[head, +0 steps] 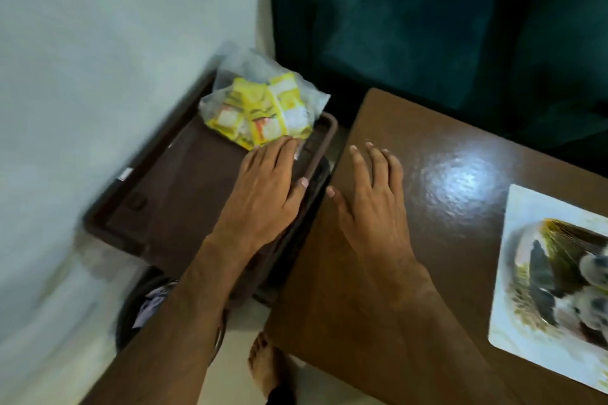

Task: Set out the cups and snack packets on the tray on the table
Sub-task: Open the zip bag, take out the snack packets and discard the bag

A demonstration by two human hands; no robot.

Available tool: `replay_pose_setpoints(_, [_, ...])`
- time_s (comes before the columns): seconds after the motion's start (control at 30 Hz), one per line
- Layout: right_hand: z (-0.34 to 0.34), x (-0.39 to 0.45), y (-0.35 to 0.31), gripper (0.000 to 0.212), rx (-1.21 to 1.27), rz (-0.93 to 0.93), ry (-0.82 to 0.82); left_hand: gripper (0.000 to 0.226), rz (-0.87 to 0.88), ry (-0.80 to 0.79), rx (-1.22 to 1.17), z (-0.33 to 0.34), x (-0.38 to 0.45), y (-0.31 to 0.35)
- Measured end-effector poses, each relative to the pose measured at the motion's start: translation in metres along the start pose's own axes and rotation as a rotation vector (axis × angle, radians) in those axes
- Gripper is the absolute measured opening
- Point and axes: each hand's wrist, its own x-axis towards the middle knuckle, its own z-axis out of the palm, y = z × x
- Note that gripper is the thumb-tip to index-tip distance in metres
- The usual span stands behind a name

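Observation:
A dark brown tray sits left of the wooden table, resting on something low and dark. A clear plastic bag of yellow snack packets lies on the tray's far end. My left hand is spread flat over the tray, fingertips touching the bag's near edge, thumb at the tray's right rim. My right hand hovers flat over the table's left part, fingers apart, holding nothing. No cups are visible.
A white placemat with a printed picture lies on the table's right side. A dark green sofa stands behind the table. A white wall is at the left. A round dark bin and a bare foot are below the tray.

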Motion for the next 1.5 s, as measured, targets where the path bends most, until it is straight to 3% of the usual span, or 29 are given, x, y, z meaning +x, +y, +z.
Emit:
replay_pose_setpoints(0.3, [0.050, 0.058, -0.085, 0.071, 0.077, -0.018, -0.052, 0.059, -0.224, 0.032, -0.200, -0.015, 0.013, -0.093])
replay_pose_setpoints(0.57, [0.092, 0.095, -0.102, 0.082, 0.333, 0.295, -0.034, 0.067, -0.537, 0.088, -0.699, -0.004, 0.049, -0.106])
replay_pose_setpoints(0.67, [0.101, 0.100, -0.107, 0.071, 0.405, 0.378, 0.052, 0.068, -0.699, 0.202, -0.994, -0.002, 0.060, -0.107])
replay_pose_setpoints(0.8, [0.102, 0.100, -0.120, 0.066, 0.500, 0.437, 0.096, 0.086, -0.908, 0.309, -1.354, 0.004, 0.074, -0.116])
replay_pose_setpoints(0.9, [0.101, 0.082, -0.142, 0.065, 0.565, 0.390, 0.043, 0.093, -0.970, 0.351, -1.255, 0.008, 0.073, -0.133])
replay_pose_setpoints(1.07, [0.103, 0.046, -0.160, 0.053, 0.600, 0.296, -0.056, 0.065, -0.962, 0.266, -1.110, 0.001, 0.056, -0.142])
replay_pose_setpoints(1.13, [0.098, 0.043, -0.153, 0.035, 0.526, 0.296, 0.048, 0.064, -0.935, 0.260, -1.029, -0.001, 0.051, -0.145])
replay_pose_setpoints(1.23, [0.085, 0.059, -0.135, 0.013, 0.514, 0.300, 0.385, 0.042, -0.869, 0.246, -0.846, -0.001, 0.048, -0.151])
replay_pose_setpoints(1.3, [0.079, 0.080, -0.123, 0.018, 0.516, 0.359, 0.472, 0.034, -0.834, 0.259, -0.807, 0.001, 0.045, -0.158])
replay_pose_setpoints(1.33, [0.079, 0.093, -0.117, 0.028, 0.557, 0.439, 0.388, 0.034, -0.827, 0.263, -0.794, 0.003, 0.044, -0.161])
replay_pose_setpoints(1.43, [0.087, 0.123, -0.117, 0.057, 0.684, 0.620, -0.067, 0.034, -0.806, 0.269, -0.755, 0.002, 0.037, -0.170])
replay_pose_setpoints(1.5, [0.090, 0.133, -0.122, 0.052, 0.768, 0.646, -0.179, 0.034, -0.802, 0.276, -0.757, 0.003, 0.033, -0.173])
